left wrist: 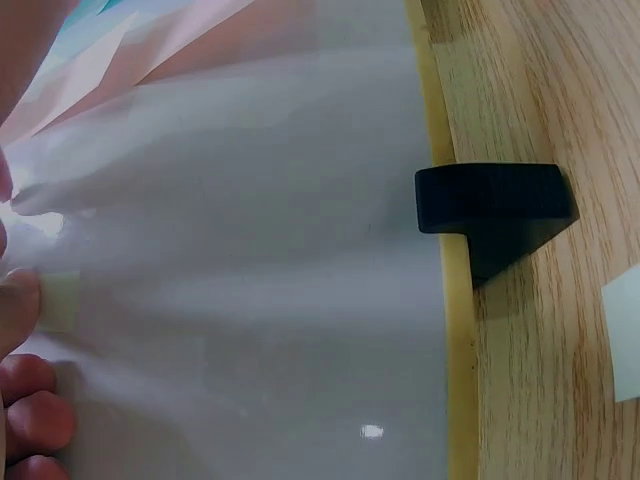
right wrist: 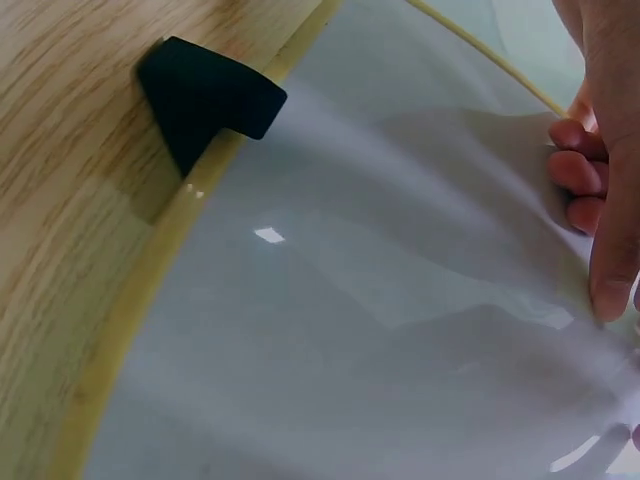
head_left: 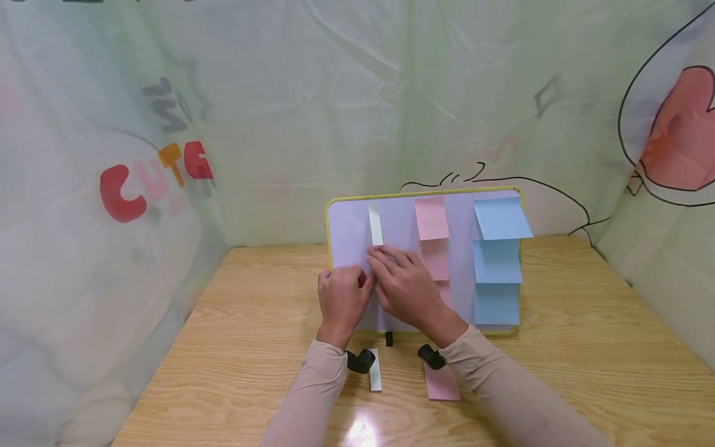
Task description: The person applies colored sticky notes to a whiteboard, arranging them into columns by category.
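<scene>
A whiteboard with a yellow frame leans on the table. My left hand, fingers curled, pinches a narrow pale green sticky note at the board's surface; its lower end shows below the thumb in the left wrist view. Beside it, my right hand touches the board with fingers extended, just under another pale green sticky note. Pink sticky notes hang in a column, partly hidden by the right hand. Farther right is a column of blue sticky notes.
On the wooden table, in front of the board, lie a narrow pale green pad and a pink pad, partly covered by the right wrist camera. A black foot holds the board's lower edge. Printed curtains hang around the table.
</scene>
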Tool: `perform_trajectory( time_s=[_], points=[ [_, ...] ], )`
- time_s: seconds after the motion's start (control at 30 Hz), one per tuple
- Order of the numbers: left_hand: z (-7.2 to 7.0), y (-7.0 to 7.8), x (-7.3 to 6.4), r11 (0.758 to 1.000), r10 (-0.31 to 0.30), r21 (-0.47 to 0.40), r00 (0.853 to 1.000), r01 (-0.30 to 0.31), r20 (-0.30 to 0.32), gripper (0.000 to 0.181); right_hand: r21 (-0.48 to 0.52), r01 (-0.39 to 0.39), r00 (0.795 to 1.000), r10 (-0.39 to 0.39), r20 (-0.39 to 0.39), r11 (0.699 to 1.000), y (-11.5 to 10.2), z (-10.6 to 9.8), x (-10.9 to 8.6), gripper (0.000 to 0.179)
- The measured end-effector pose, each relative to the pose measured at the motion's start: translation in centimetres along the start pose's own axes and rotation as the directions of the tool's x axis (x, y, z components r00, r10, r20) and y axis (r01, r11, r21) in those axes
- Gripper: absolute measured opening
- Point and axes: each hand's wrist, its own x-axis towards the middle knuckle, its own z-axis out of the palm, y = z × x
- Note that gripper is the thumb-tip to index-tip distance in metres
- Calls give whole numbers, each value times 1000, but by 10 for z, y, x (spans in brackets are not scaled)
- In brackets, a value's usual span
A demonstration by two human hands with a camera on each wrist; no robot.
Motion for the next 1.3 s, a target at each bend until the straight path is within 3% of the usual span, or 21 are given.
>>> perform_trajectory(
  time_s=[0.37, 0.77, 1.3],
  points=[
    [-1, -3, 0, 999, 39, 8, 997, -39, -61, 36, -33, -26, 1000, 25, -12, 999, 2, -2, -6, 43],
    [1, -4, -4, 999, 40, -2, 999, -40, -23, 37, 34, 33, 995, -29, -97, 999, 8, 0, -12, 44],
    [-1, -6, -4, 998, 58, 6, 998, -58, -37, 36, 1, 55, 998, -55, -23, 998, 18, 2, -12, 44]
  ],
)
